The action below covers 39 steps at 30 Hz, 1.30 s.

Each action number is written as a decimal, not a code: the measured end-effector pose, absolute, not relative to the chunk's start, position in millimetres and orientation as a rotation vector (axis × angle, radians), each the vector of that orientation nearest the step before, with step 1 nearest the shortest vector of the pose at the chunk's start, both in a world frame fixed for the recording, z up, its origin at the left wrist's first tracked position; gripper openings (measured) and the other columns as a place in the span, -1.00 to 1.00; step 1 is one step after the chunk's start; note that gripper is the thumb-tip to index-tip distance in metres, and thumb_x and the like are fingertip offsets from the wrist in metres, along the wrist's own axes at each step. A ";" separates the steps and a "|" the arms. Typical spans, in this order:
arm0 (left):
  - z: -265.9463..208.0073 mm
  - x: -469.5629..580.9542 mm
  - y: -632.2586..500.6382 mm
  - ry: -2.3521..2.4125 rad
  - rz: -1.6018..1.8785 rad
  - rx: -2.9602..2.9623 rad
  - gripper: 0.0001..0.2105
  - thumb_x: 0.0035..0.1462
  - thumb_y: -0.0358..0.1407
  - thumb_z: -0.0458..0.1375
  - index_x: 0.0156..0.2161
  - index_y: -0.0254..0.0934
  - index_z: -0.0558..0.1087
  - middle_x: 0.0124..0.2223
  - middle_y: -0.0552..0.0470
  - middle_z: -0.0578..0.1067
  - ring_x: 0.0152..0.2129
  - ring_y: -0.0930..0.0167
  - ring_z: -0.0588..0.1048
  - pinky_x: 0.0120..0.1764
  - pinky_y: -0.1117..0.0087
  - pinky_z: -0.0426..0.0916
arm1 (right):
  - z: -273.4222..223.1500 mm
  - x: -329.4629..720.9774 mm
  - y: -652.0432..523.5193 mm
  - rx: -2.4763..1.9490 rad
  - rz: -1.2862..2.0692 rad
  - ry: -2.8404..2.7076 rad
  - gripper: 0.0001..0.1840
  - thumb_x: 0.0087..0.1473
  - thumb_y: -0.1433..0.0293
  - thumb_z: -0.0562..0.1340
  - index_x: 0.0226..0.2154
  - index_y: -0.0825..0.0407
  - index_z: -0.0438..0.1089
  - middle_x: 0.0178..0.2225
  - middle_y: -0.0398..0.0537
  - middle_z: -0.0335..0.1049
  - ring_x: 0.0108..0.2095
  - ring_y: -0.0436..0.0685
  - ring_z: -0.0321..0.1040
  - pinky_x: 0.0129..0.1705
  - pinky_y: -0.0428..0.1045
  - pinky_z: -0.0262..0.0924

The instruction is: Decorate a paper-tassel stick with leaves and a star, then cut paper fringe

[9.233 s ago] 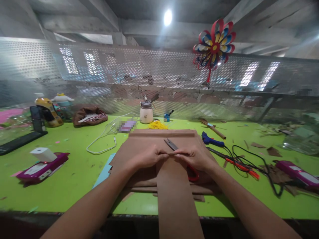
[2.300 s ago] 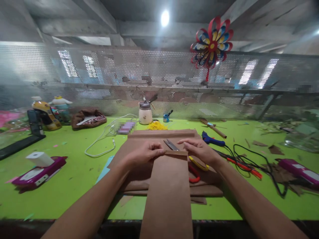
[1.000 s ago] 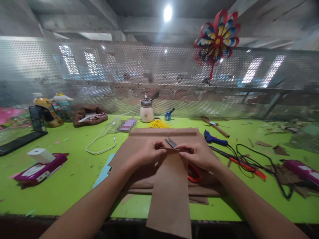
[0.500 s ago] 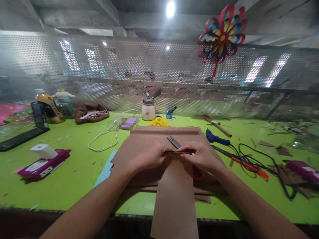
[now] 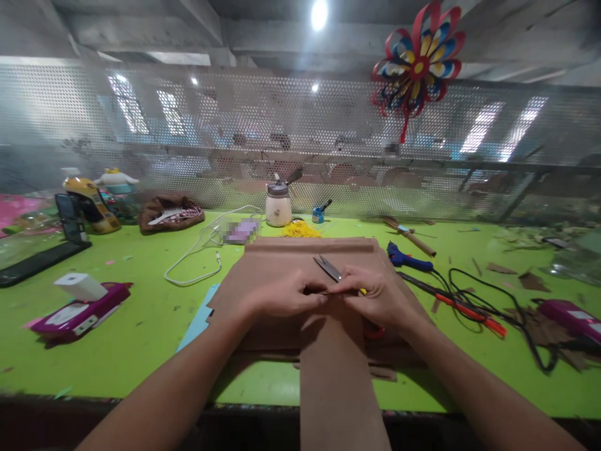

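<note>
A long strip of brown paper [image 5: 340, 376] hangs over the table's front edge, its upper end between my hands. My left hand [image 5: 284, 294] pinches that end at its left corner, thumb and forefinger together. Fingers closed, my right hand [image 5: 370, 293] pinches the same end from the right, and the fingertips of both hands nearly meet. Scissors [image 5: 328, 268] run through or under my right hand, blades pointing up and left, red handle showing below the palm. Whether the palm grips them I cannot tell. Beneath both hands lies a stack of brown sheets [image 5: 282, 254].
On the green table [image 5: 141, 338] at left are a purple power strip [image 5: 79, 316] and a white cable [image 5: 188, 279]. A blue glue gun [image 5: 408, 258], a red-handled tool [image 5: 469, 313] and a black cord lie right. Yellow string [image 5: 301, 230] and a jar [image 5: 278, 207] stand behind.
The strip's lower part has swung slightly to the right. My fingertips have shifted along its upper end, and my left fingers have curled more. The scissors have barely moved.
</note>
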State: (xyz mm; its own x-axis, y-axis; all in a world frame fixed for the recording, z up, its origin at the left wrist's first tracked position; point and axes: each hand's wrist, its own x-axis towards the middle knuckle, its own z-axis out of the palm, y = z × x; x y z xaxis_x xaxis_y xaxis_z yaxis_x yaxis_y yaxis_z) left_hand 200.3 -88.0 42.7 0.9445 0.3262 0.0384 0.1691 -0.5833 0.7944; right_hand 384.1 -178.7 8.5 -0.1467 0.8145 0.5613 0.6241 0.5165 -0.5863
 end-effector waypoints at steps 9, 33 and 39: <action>34.0 198.0 -78.9 0.290 0.099 1.849 -0.69 0.14 -0.20 0.02 -0.15 -0.36 0.48 -0.14 -0.06 0.49 -0.23 0.36 0.40 -0.15 0.40 0.24 | 7.6 384.6 -181.2 -1.169 0.048 -2.064 -0.75 0.06 0.46 0.14 -0.25 -0.02 0.48 -0.38 -0.04 0.35 -0.39 0.03 0.28 -0.40 -0.08 0.18; 40.6 200.7 -87.7 0.383 0.206 2.194 -0.68 0.14 -0.18 0.00 -0.12 -0.27 0.48 -0.23 0.03 0.53 -0.27 0.34 0.40 -0.22 0.44 0.24 | 24.5 396.9 -185.9 -1.228 0.383 -2.008 -0.53 -0.09 0.57 0.15 -0.08 -0.07 0.38 -0.09 -0.06 0.36 -0.09 0.12 0.29 -0.06 0.05 0.20; 42.2 199.8 -93.5 0.431 0.232 2.370 -0.71 0.16 -0.22 -0.02 -0.14 -0.23 0.48 -0.23 -0.01 0.55 -0.32 0.35 0.43 -0.27 0.44 0.26 | 28.9 395.1 -184.8 -1.466 0.549 -1.877 -0.73 0.05 0.29 0.17 -0.18 -0.02 0.44 -0.21 -0.04 0.47 -0.23 0.12 0.38 -0.20 0.00 0.26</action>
